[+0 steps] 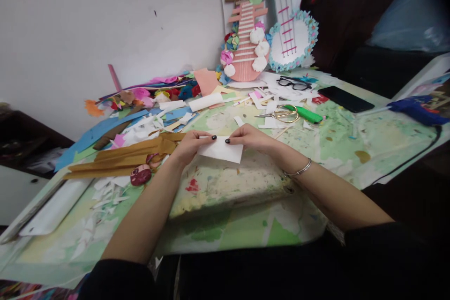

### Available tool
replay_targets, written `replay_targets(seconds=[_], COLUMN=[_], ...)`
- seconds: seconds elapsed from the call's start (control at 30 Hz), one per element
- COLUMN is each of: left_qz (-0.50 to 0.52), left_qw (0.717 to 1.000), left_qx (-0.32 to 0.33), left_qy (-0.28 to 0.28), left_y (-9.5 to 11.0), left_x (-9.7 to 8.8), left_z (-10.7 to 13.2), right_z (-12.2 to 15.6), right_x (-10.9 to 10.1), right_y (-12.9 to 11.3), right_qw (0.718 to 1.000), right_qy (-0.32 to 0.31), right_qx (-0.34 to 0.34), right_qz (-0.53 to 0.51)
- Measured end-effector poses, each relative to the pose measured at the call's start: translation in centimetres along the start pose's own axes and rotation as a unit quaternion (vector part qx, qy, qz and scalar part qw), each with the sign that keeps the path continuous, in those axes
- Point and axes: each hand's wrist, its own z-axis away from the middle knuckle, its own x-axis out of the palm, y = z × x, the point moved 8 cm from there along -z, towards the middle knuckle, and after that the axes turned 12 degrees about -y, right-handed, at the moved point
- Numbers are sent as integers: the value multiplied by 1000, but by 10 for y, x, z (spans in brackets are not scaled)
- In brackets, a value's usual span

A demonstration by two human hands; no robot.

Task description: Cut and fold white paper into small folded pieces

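Observation:
A small piece of white paper is held between my two hands above the front middle of the table. My left hand pinches its upper left edge, thumb on top. At the upper right edge, the thumb and fingers of my right hand grip it the same way. The fingers beneath the paper are mostly hidden. Just beyond my right hand lie gold-handled scissors and a green utility knife. Brown crepe paper spreads to the left of my left hand, with a dark red roundish object beside it.
Paper scraps cover the table's left and back. Two paper-decorated instrument models, one pink and one blue-edged, lean on the wall. Glasses, a black phone and a blue glue gun with a cord lie at right.

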Motion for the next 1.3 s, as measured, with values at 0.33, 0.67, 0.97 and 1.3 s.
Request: replay_targets(seconds=[0.33, 0.67, 0.97, 1.3], left_qz=[11, 56, 60, 216], left_qw=[999, 993, 991, 951], left_qx=[3, 37, 48, 198], left_qy=[47, 100, 113, 99], left_y=[7, 11, 7, 33], left_x=[-23, -43, -50, -53], left_z=[4, 7, 5, 17], right_z=[3, 5, 5, 7], right_x=[-3, -7, -5, -10], right_y=[3, 5, 6, -3], right_qw=[999, 998, 997, 993], right_qy=[6, -5, -22, -8], right_qx=[37, 32, 32, -32], right_qz=[-34, -58, -63, -110])
